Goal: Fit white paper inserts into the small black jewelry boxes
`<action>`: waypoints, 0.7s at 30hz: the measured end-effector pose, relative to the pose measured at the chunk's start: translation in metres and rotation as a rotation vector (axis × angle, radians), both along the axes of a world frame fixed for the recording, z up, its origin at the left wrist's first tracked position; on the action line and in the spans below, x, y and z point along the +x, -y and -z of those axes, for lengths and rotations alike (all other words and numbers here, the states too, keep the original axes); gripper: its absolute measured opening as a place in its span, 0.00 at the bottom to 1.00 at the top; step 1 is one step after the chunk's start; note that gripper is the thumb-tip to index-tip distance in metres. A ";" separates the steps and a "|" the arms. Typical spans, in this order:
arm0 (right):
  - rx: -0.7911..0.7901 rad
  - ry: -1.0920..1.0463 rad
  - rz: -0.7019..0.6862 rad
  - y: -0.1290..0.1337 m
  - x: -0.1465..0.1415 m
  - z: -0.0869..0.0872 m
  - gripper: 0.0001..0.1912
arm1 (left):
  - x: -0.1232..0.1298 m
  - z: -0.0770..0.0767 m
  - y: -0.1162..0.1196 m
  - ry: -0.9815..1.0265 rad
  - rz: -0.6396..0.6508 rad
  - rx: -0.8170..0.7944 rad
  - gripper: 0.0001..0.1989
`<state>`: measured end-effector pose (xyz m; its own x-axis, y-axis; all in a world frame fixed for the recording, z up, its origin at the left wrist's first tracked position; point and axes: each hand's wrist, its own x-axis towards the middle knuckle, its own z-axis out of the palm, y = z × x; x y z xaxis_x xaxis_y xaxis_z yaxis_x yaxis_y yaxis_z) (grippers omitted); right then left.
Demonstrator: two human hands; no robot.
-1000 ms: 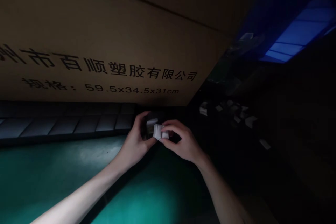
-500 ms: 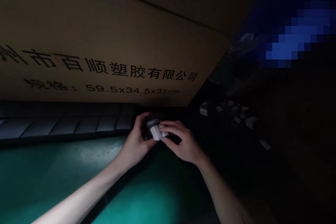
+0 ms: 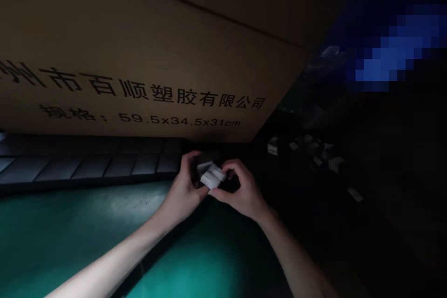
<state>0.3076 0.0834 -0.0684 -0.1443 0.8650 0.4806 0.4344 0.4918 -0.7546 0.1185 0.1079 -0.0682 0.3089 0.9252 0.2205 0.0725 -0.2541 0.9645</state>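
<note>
My left hand (image 3: 186, 188) is wrapped round a small dark box (image 3: 209, 156), its thumb at the near side and its fingers behind. A white folded piece (image 3: 212, 177), like a card insert, sits at the front of that box. From the right, my right hand (image 3: 243, 192) pinches the white piece between thumb and fingertips. Whether the piece is inside the box or just against it, I cannot tell in the dim light. To the left of my hands, dark square boxes (image 3: 91, 167) stand close together in two rows.
Behind my hands rises a large printed cardboard carton (image 3: 167, 65). Several small white pieces (image 3: 316, 149) lie scattered in the dark on the right. The surface under my arms is green (image 3: 87, 223). A blurred blue patch (image 3: 387, 58) shows at upper right.
The white piece has turned and now shows more of its folded faces. My right fingers have curled and shifted round its right edge. My left hand keeps its hold.
</note>
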 end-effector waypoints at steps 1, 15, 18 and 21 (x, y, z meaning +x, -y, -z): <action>0.002 0.013 0.008 0.000 -0.001 0.001 0.17 | 0.000 0.001 0.000 -0.016 0.001 0.016 0.31; 0.017 0.096 -0.050 0.000 0.007 -0.004 0.18 | -0.002 0.003 -0.003 -0.105 -0.007 0.107 0.34; 0.038 0.144 -0.047 0.000 0.008 -0.004 0.19 | -0.002 0.004 -0.004 -0.111 -0.012 0.108 0.34; 0.089 0.207 -0.066 0.001 0.009 -0.003 0.20 | -0.003 0.004 -0.004 -0.139 0.002 0.100 0.35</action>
<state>0.3163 0.0826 -0.0650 -0.3027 0.8060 0.5087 0.5400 0.5848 -0.6053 0.1160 0.1119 -0.0721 0.3448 0.9002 0.2662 0.2025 -0.3482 0.9153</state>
